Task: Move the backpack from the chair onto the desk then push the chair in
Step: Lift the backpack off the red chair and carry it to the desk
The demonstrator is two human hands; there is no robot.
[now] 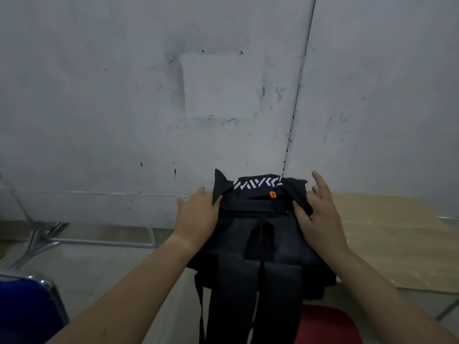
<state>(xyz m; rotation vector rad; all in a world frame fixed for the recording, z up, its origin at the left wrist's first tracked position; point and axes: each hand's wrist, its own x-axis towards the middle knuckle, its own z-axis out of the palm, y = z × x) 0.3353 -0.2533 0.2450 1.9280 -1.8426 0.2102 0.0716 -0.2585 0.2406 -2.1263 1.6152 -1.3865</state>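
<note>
A black backpack with white lettering and an orange zip pull is held up in front of me, its shoulder straps hanging straight down. My left hand grips its upper left side, thumb hooked over a fabric flap. My right hand clasps the upper right side, thumb pressed on the pack and fingers spread behind it. The light wooden desk lies to the right, and the pack's right side is at the desk's left edge. The red chair seat shows below the pack, at the bottom of the view.
A blue chair with a chrome frame stands at the bottom left. Metal legs of other furniture rest on the floor at the left. A scuffed grey wall rises close behind the desk.
</note>
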